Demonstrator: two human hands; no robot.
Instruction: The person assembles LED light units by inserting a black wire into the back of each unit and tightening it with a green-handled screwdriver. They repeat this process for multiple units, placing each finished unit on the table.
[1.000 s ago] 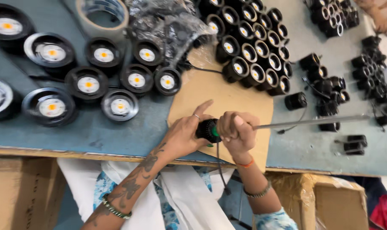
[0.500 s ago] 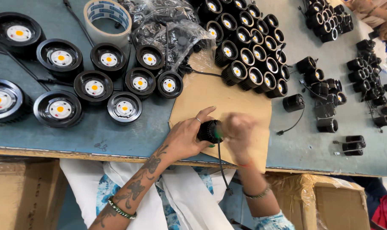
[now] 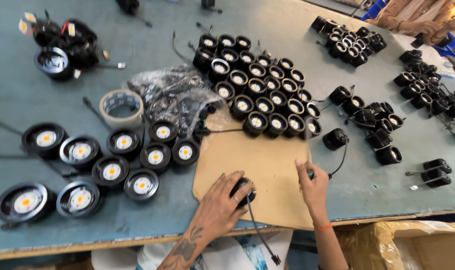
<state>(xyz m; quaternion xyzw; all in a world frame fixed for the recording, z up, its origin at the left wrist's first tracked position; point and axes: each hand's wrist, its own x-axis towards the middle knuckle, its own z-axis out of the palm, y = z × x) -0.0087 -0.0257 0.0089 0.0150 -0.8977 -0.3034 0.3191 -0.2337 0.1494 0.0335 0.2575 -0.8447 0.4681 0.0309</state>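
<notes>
Crowding cardboard sheet (image 3: 267,165): lamp cluster (image 3: 260,90), tape roll (image 3: 121,108).

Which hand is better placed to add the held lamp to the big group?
Probably the left hand: it already holds the black lamp on the cardboard. The right hand holds a tool.

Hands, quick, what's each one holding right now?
Left hand: closed on a black finned lamp housing on the cardboard sheet.
Right hand: closed on a small dark tool, blurred.
</notes>
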